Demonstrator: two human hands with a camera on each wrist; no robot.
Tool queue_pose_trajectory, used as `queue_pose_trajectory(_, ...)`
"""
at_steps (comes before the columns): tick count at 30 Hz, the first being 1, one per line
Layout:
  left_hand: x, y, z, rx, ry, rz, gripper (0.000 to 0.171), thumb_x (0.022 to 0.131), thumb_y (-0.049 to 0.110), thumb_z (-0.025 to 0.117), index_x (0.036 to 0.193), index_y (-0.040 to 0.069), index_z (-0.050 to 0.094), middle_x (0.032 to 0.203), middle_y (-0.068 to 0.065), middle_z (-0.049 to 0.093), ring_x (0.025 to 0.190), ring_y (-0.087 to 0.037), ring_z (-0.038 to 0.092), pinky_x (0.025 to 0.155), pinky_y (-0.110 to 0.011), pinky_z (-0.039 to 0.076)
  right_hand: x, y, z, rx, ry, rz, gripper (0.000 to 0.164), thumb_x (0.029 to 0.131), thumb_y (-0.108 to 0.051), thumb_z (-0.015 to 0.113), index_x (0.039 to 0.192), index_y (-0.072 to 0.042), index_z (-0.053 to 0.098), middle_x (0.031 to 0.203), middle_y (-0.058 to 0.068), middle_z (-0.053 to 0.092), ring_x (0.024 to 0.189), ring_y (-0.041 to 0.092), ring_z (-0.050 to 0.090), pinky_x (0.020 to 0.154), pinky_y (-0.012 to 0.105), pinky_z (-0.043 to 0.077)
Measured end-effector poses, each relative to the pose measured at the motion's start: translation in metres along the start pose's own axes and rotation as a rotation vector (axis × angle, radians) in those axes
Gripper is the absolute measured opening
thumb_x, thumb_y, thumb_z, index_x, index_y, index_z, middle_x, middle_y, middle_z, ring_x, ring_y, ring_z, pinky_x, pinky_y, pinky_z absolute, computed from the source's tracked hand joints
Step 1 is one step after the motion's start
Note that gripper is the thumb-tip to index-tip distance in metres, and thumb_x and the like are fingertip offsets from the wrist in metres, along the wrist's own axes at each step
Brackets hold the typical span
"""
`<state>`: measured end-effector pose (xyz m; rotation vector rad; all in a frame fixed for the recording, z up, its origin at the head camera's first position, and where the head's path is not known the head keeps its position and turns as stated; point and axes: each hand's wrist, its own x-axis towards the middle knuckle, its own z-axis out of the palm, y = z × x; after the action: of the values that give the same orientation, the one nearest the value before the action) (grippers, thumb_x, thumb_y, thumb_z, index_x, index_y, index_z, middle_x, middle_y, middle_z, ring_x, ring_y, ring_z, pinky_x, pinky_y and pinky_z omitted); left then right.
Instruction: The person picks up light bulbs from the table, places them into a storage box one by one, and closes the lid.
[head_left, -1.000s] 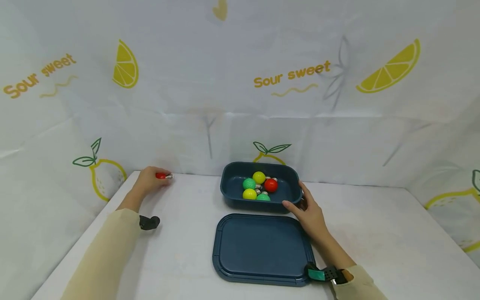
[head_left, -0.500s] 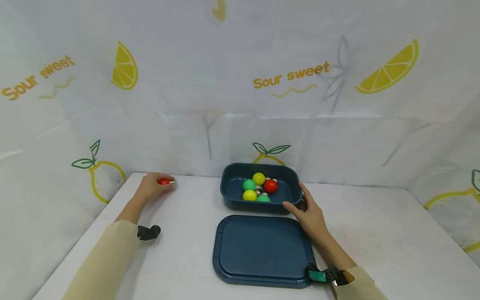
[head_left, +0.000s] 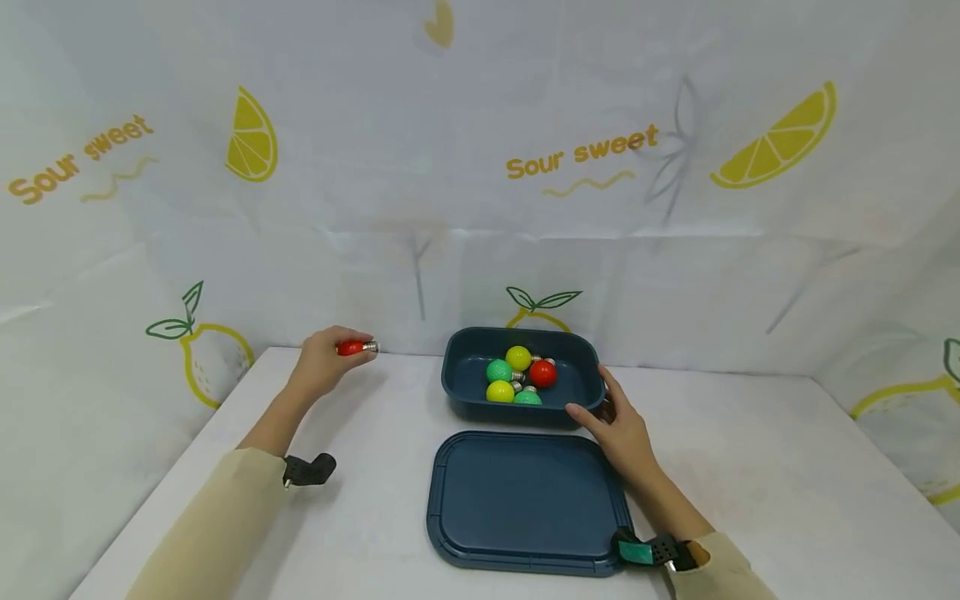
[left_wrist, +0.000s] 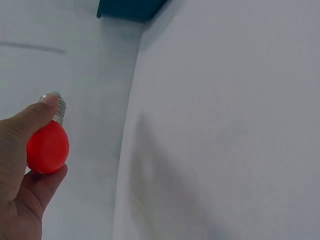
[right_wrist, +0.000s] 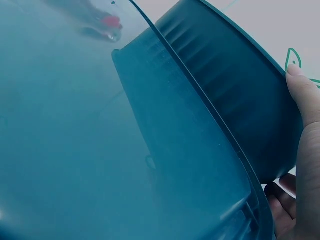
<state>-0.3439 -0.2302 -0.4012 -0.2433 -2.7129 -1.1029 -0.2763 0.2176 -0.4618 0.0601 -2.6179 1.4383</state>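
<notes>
My left hand (head_left: 322, 365) holds a red light bulb (head_left: 350, 347) above the far left of the table. The left wrist view shows thumb and fingers pinching this bulb (left_wrist: 48, 147), its metal screw base pointing up. At the right end of a dark blue container (head_left: 468, 405), my right hand (head_left: 622, 435) grips the corner, thumb at the front rim and fingers round the side. Inside lie several bulbs: a red bulb (head_left: 543, 373), two yellow ones and two green ones. In the right wrist view, the container wall (right_wrist: 225, 90) lies beside my thumb.
A dark blue lid (head_left: 527, 500) lies flat on the white table (head_left: 750, 467) just in front of the container. My right wrist, with its strap (head_left: 651, 550), is over the lid's right corner. A white printed cloth (head_left: 360, 275) hangs behind the table.
My left hand has lifted the red bulb and carried it to the right, towards the container. The right hand, container and lid keep their places.
</notes>
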Motion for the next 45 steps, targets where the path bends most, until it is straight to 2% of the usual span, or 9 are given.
queue_pose_trajectory(7,0.003,0.027,0.012,-0.044,0.013,0.080,0.035,0.091,0.018,0.076,0.124,0.006,0.072,0.133,-0.019,0.064,0.125,-0.040,0.057,0.102,-0.053,0.054,0.000,0.000,-0.001,0.006,-0.006,0.002,0.093,0.094,-0.047,0.069,0.164,-0.025,0.012,0.159,0.025,0.039,0.142,0.040,0.048,0.113,0.052,0.043)
queue_pose_trajectory(15,0.002,0.057,0.029,-0.095,-0.040,0.147,0.029,0.090,0.015,0.077,0.119,0.009,0.074,0.129,-0.016,0.067,0.121,-0.036,0.060,0.097,-0.049,0.058,-0.001,0.001,0.001,0.008,0.000,0.000,0.093,0.094,-0.046,0.069,0.164,-0.025,0.013,0.157,0.025,0.042,0.140,0.040,0.050,0.113,0.052,0.044)
queue_pose_trajectory(21,0.004,0.073,0.047,-0.148,-0.040,0.197,0.027,0.089,0.013,0.078,0.116,0.010,0.076,0.124,-0.012,0.070,0.116,-0.032,0.062,0.095,-0.046,0.059,0.000,0.002,0.002,0.010,0.003,-0.009,0.093,0.094,-0.046,0.069,0.164,-0.024,0.013,0.157,0.025,0.042,0.140,0.039,0.050,0.113,0.051,0.045)
queue_pose_trajectory(28,0.006,0.089,0.071,-0.215,-0.051,0.227,0.027,0.089,0.014,0.078,0.115,0.009,0.076,0.126,-0.012,0.069,0.117,-0.032,0.062,0.095,-0.045,0.059,-0.001,0.003,0.001,0.004,0.009,-0.011,0.092,0.094,-0.045,0.069,0.164,-0.024,0.013,0.157,0.026,0.042,0.139,0.040,0.051,0.112,0.052,0.045)
queue_pose_trajectory(32,0.006,0.096,0.083,-0.212,-0.055,0.241,0.027,0.089,0.017,0.078,0.115,0.010,0.076,0.127,-0.012,0.068,0.119,-0.032,0.062,0.097,-0.045,0.058,-0.001,0.004,0.002,0.009,0.010,-0.020,0.091,0.094,-0.043,0.070,0.164,-0.023,0.014,0.156,0.026,0.042,0.139,0.040,0.051,0.111,0.052,0.046)
queue_pose_trajectory(39,0.005,0.108,0.098,-0.248,-0.026,0.234,0.027,0.088,0.016,0.080,0.114,0.010,0.076,0.124,-0.011,0.068,0.118,-0.029,0.063,0.098,-0.044,0.058,-0.001,0.003,0.002,0.014,0.005,-0.023,0.092,0.094,-0.044,0.069,0.164,-0.023,0.014,0.159,0.025,0.038,0.141,0.041,0.048,0.112,0.051,0.044)
queue_pose_trajectory(45,0.007,0.123,0.110,-0.273,0.010,0.245,0.027,0.087,0.015,0.080,0.114,0.010,0.077,0.122,-0.011,0.070,0.117,-0.028,0.063,0.098,-0.042,0.058,-0.001,0.001,0.002,0.003,0.004,-0.009,0.092,0.094,-0.044,0.069,0.164,-0.024,0.013,0.157,0.026,0.041,0.139,0.040,0.051,0.112,0.053,0.045)
